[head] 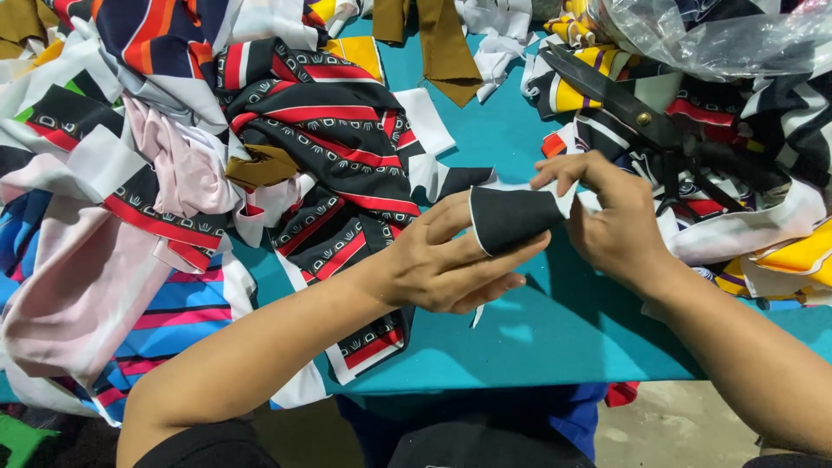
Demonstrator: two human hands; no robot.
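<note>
- Fingers (485, 260) of the left hand (442, 264) pinch the near edge of a small black fabric piece (511, 217), thumb on top and the rest beneath, so the cloth is stretched flat rather than drooping.
- Spread under everything, the teal desk (537, 329) carries the heaps; its bare middle lies right beneath the black fabric piece, which hangs just above it between the two hands.
- Left of the black fabric piece, a big pile of striped and pink cloth (173, 191) covers that side of the desk, apparently pushed aside to keep the middle free.
- Right of the black fabric piece, another heap of yellow, black and white scraps (763, 208) lies under a clear plastic bag (719, 35).
- Black scissors (641, 113) rest on that heap, beyond the black fabric piece, blades pointing away to the upper left, handles near the right hand (620, 225).
- That right hand grips the white-edged far end of the black fabric piece, fingers curled over it, pulling against the left.
- Long axis of the black fabric piece runs left to right, hand to hand; its white-trimmed rounded end points left.
</note>
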